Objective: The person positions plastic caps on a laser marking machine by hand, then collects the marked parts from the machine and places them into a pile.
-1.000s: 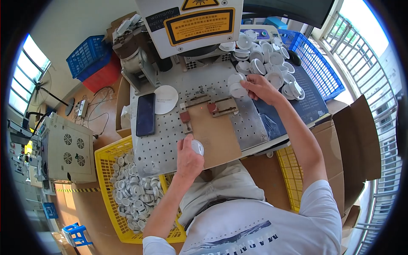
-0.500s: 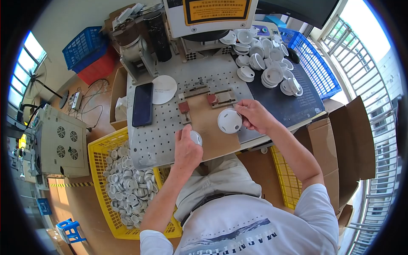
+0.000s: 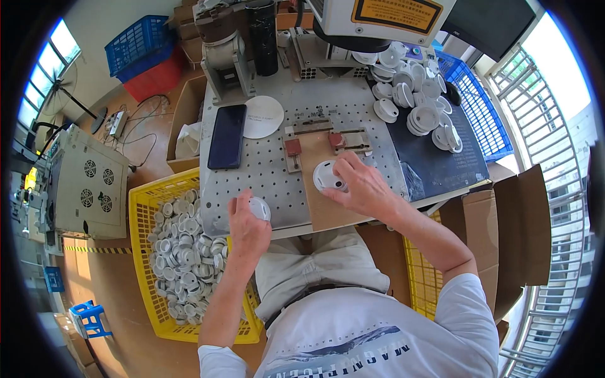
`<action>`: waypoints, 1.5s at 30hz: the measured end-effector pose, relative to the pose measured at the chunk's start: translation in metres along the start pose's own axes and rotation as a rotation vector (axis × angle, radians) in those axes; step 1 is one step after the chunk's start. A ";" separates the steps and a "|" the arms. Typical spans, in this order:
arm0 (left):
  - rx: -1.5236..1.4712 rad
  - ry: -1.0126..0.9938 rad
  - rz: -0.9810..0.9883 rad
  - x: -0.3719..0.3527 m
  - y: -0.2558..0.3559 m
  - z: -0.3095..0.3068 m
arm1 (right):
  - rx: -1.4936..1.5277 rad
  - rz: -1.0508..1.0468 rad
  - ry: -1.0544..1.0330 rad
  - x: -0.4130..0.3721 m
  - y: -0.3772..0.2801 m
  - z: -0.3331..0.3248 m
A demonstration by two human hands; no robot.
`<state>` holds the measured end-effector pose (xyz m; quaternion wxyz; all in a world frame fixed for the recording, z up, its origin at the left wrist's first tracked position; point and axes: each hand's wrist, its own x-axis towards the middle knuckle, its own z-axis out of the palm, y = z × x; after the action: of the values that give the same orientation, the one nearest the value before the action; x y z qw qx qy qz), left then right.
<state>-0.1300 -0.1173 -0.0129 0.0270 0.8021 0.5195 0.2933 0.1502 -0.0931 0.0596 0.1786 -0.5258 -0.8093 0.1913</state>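
Over the metal table (image 3: 287, 196), two hands hold two white lids, one apiece. The right hand (image 3: 364, 186) pinches the right lid (image 3: 324, 176) between thumb and fingers, above the brown board (image 3: 328, 211); whether lid and board touch, I cannot tell. The left hand (image 3: 248, 228) has its fingers curled closed on the left lid (image 3: 261, 208) near the table's front edge, hiding much of it. Two red blocks (image 3: 293, 147) stand beyond the right lid; one phone (image 3: 227, 137) and one paper disc (image 3: 265, 116) lie farther left. More lids (image 3: 423, 118) crowd a dark mat (image 3: 449, 165), overlapping too much to count, and many others (image 3: 179, 261) fill one yellow basket (image 3: 142, 264) beside the left arm; a second yellow basket (image 3: 421, 271) shows past the right. One machine head (image 3: 381, 16) overhangs the table's back, near a monitor (image 3: 488, 28). Holes dot the tabletop; around it are a brown floor (image 3: 126, 293), one blue stool (image 3: 92, 319) and a bright railing (image 3: 547, 120).
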 end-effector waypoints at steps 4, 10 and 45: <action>-0.032 -0.010 -0.062 0.000 -0.005 -0.003 | -0.022 -0.079 0.020 0.015 -0.002 0.007; -0.001 0.047 -0.014 0.003 -0.005 0.000 | -0.022 -0.001 0.138 0.042 0.004 0.024; -0.030 0.074 -0.201 -0.001 -0.008 -0.004 | 0.324 0.013 0.490 0.004 0.027 0.034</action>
<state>-0.1389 -0.1156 -0.0134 0.0492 0.7342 0.5933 0.3263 0.1532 -0.0830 0.0171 0.4492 -0.5260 -0.6977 0.1865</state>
